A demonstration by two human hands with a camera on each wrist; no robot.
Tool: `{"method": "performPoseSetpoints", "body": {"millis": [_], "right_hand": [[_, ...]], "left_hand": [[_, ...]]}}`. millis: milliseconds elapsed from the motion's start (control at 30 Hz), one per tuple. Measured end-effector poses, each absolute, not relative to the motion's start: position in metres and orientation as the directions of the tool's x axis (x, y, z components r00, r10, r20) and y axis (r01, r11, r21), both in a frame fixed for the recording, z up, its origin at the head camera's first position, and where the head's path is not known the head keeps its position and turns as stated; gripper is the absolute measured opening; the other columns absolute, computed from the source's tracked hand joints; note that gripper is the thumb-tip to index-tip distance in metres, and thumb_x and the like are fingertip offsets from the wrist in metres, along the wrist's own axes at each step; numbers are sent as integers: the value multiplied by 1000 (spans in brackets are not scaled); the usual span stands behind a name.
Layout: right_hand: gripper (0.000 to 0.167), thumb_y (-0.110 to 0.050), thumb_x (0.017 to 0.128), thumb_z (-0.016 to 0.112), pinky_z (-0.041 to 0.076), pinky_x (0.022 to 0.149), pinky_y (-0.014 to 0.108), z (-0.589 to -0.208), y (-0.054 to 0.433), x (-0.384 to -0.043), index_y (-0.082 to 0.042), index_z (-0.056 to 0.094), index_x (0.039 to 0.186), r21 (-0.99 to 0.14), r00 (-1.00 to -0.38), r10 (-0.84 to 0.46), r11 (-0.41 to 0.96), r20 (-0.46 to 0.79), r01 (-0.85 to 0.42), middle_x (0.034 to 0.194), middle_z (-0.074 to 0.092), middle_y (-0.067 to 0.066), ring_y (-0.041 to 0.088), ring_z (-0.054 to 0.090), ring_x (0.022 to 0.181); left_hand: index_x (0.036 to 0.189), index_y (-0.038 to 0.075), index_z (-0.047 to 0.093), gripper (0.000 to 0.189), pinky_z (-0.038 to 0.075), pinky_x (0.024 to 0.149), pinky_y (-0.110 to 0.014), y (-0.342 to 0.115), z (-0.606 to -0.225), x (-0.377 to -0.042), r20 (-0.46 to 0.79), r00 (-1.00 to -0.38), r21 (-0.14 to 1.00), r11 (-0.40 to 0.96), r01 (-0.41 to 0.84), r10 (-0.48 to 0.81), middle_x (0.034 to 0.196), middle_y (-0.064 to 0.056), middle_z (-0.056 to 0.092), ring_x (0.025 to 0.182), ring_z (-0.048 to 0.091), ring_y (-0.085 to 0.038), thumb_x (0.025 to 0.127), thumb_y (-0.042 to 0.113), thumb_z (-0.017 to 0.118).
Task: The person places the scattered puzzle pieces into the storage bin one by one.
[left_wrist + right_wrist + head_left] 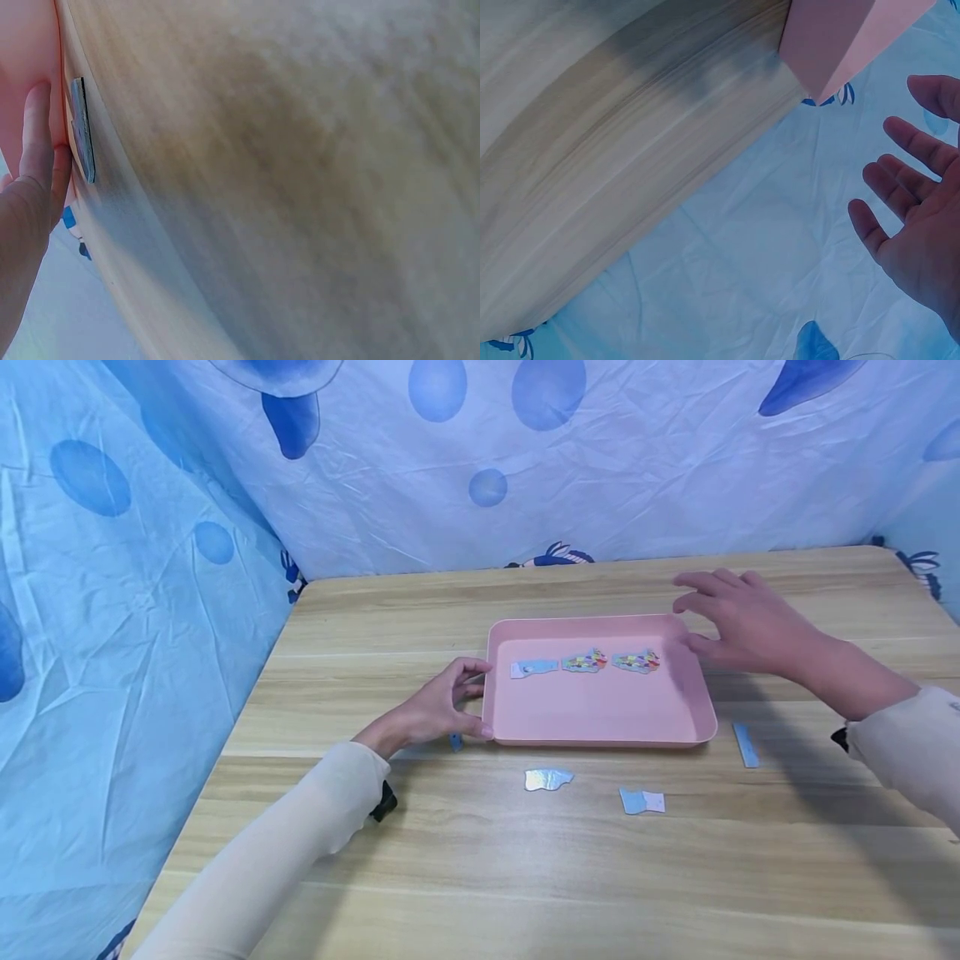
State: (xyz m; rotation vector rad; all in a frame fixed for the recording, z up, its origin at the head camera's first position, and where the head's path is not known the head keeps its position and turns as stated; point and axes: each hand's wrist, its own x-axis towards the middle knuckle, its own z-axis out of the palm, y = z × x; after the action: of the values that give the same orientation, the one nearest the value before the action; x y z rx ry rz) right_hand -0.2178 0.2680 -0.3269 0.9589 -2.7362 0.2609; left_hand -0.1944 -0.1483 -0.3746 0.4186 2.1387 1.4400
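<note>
Your white left sleeve [270,852] lies nearest, crossing the lower left of a pale wood-grain desk [465,877], with a small black device [384,802] under its cuff. Beyond it, light blue cloth [127,610] printed with darker blue ovals hangs at the left and along the back. Your left hand [431,710] touches the outer left side of a shallow pink rectangular tray [592,722], its thumb spread from the other fingers, near the front corner. By that thumb, a small blue flat piece [456,742] lies on the desk, partly hidden by your hand.

Inside the tray, toward the back, you have three flat pieces in a row: a blue piece with a pale pink end [534,668], then a multicoloured piece with blue edging [585,662] and a similar multicoloured piece [636,662]. In front of the tray lie a shiny pale blue wavy-edged piece [548,779] and a blue-and-pale-lilac piece [642,802]. Farther right, a narrow blue strip [746,745] lies beside the tray's front right corner. Your right hand [738,618] is at the back right corner, fingers spread and bent, pinching nothing; its white right sleeve [911,760] enters from the right.
</note>
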Motion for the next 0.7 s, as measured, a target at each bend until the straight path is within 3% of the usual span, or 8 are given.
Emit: {"method": "performPoseSetpoints", "body": {"millis": [700], "right_hand": [[40, -17, 78, 74, 31, 90, 67, -331, 301, -201, -1, 61, 113, -118, -779, -551, 788, 300, -604, 136, 46, 24, 46, 43, 119]], "left_hand": [[143, 2, 28, 88, 28, 116, -41, -142, -352, -184, -262, -809, 926, 373, -57, 527, 149, -15, 32, 137, 35, -29, 73, -3, 80]]}}
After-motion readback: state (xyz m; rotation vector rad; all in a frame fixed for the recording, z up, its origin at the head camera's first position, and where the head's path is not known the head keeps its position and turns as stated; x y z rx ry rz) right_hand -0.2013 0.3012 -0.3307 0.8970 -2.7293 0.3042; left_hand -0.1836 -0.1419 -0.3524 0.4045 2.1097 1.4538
